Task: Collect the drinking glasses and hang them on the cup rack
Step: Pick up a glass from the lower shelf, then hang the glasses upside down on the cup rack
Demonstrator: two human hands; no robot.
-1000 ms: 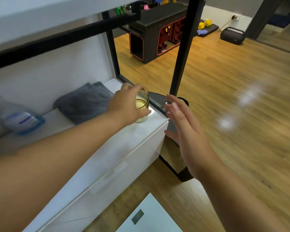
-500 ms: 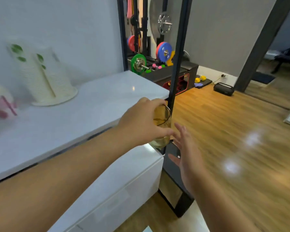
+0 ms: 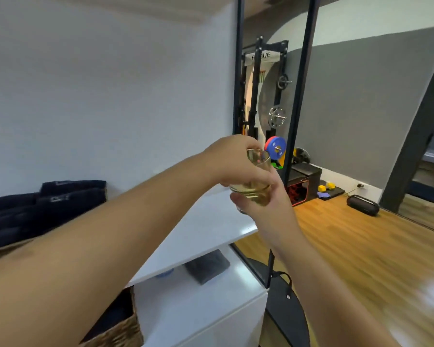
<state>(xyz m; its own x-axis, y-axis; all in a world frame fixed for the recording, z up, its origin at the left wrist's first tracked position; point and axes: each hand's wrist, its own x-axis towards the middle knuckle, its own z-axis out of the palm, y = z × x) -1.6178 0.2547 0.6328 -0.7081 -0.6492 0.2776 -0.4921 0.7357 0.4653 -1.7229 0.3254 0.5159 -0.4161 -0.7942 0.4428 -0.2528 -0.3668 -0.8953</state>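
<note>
Both hands grip one drinking glass — left hand wraps it, right hand cups beneath.

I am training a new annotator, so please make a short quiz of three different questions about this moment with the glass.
1. True or false: the glass stands on the white shelf.
2. Which hand holds the glass from above, around its upper part? A) left hand B) right hand C) neither
3. Fill in the word: the right hand supports the glass from ____.

Key:
1. False; it is lifted in the air, held between both hands.
2. A
3. below
</note>
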